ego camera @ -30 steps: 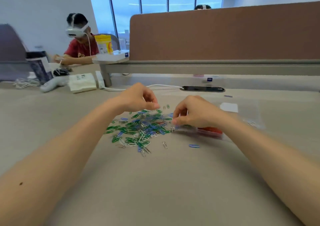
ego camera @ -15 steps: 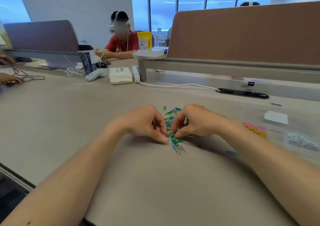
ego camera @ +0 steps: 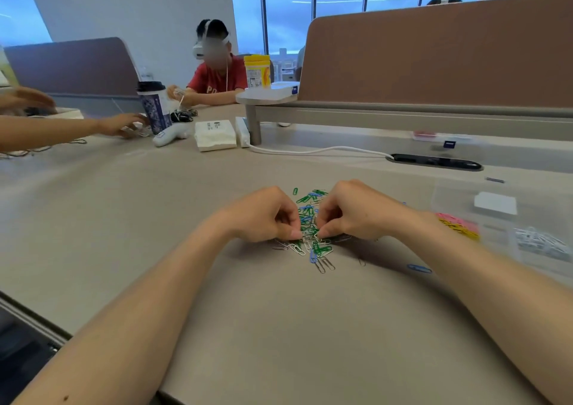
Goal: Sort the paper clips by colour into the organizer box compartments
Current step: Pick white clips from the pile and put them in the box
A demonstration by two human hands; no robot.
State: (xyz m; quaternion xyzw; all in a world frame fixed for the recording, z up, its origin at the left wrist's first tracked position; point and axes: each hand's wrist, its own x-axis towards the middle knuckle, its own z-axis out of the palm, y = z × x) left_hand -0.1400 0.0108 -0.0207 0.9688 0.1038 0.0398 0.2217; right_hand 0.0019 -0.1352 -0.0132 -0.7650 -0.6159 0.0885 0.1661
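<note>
1. A lone blue clip (ego camera: 418,268) lies on the table (ego camera: 279,327), close to your right forearm.
2. Your left hand (ego camera: 263,215) and right hand (ego camera: 356,212) are both curled, thumb and forefinger pinching paper clips (ego camera: 310,215) at the pile's near edge.
3. That green-and-blue pile sits between your hands.
4. The organizer box (ego camera: 496,234), off to your right, holds pink-and-yellow clips and white clips in separate compartments.

A wide beige tabletop (ego camera: 155,206) lay under pale, cool daylight. A brown divider panel (ego camera: 434,54) stood behind it on a grey rail (ego camera: 403,117), and a second, darker panel (ego camera: 71,66) stood at the left. A white wall (ego camera: 139,10) met tall dark-framed windows (ego camera: 288,10) showing blue, cloudy sky. A black cable slot (ego camera: 435,161) sat in the tabletop.
</note>
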